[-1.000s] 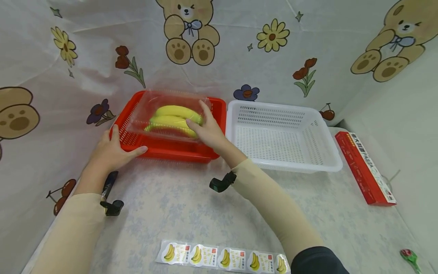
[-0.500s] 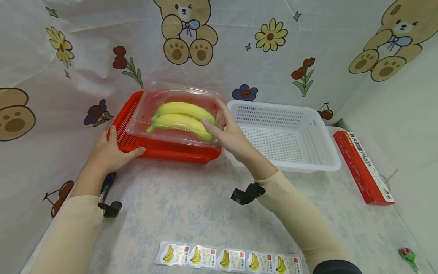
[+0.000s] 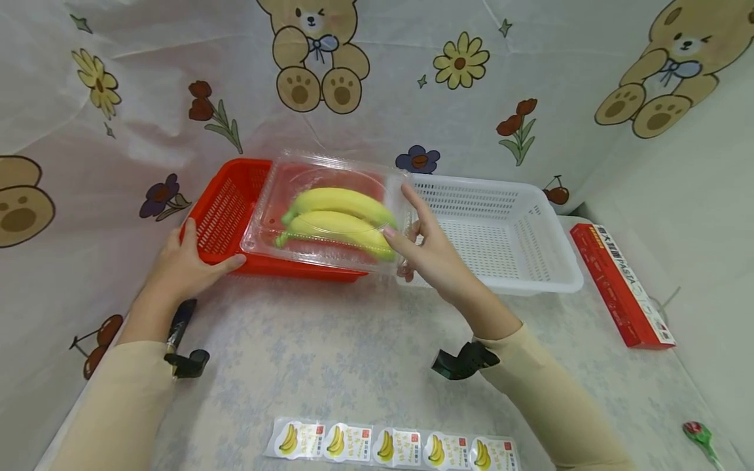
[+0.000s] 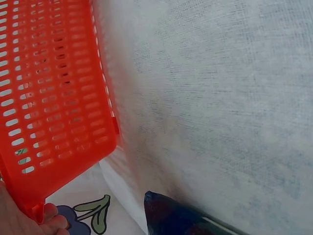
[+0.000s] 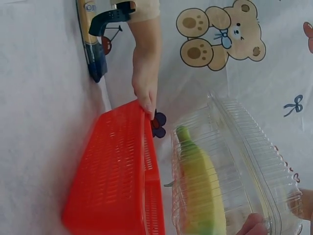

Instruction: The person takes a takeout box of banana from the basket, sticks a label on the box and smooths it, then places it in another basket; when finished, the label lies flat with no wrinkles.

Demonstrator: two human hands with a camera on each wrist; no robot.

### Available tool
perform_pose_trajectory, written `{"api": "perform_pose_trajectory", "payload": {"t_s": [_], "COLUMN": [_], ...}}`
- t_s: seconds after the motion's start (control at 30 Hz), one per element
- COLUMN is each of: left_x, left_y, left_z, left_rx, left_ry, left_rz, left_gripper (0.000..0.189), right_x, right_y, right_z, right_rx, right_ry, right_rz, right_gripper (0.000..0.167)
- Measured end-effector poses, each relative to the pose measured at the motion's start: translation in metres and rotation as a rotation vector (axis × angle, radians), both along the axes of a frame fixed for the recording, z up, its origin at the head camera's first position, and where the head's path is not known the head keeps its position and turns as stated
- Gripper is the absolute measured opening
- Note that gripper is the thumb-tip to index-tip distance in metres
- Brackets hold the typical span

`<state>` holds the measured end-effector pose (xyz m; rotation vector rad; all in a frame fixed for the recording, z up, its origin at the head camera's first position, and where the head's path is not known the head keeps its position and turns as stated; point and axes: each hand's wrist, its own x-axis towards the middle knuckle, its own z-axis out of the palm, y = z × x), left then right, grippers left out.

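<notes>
My right hand [image 3: 432, 252] grips the right end of a clear plastic clamshell box [image 3: 271, 216], with its thumb over the near edge. Two yellow bananas [image 3: 338, 222] with greenish ends show inside the box. Held slightly tilted, the box overlaps the red basket [image 3: 218, 242] in the head view; in the right wrist view it is apart from the basket's rim. My left hand [image 3: 182, 265] holds the left end of the red basket at the rim, its fingertips curled at the corner in the left wrist view.
A white perforated basket [image 3: 568, 275] stands right of the red one. Beyond it lies a red pasta box [image 3: 624, 288]. A strip of banana stickers [image 3: 391, 445] lies at the front. A dark-tipped stick-like object [image 3: 179, 324] is beside my left wrist, and a small green-and-red item [image 3: 701, 438] lies far right.
My right hand has lifted the clamshell box with the bananas out of the red basket and moved it right, toward the white basket. The left hand stays on the red basket.
</notes>
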<state>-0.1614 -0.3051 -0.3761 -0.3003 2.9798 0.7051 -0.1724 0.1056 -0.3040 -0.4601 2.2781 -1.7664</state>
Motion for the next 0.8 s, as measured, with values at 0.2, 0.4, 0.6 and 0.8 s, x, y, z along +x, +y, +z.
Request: {"api": "perform_pose_trajectory", "payload": {"t_s": [0.2, 0.4, 0.6, 0.8], "left_x": [0.000, 0.009, 0.033, 0.057], "left_y": [0.000, 0.017, 0.076, 0.122], "left_z": [0.002, 0.017, 0.055, 0.070], "left_rx": [0.013, 0.129, 0.261, 0.295], "left_ry": [0.026, 0.278, 0.436, 0.276], "left_rz": [-0.001, -0.019, -0.136, -0.302], "left_gripper": [0.127, 0.084, 0.064, 0.081], "right_x": [0.012, 0.024, 0.036, 0.048], "right_y": [0.016, 0.029, 0.042, 0.050], "right_z": [-0.005, -0.005, -0.007, -0.009], "right_rx": [-0.016, -0.020, -0.007, -0.009], "right_ry": [-0.001, -0.006, -0.012, -0.025], "right_rz": [0.004, -0.016, -0.034, -0.025], "right_gripper": [0.078, 0.078, 0.078, 0.078]}}
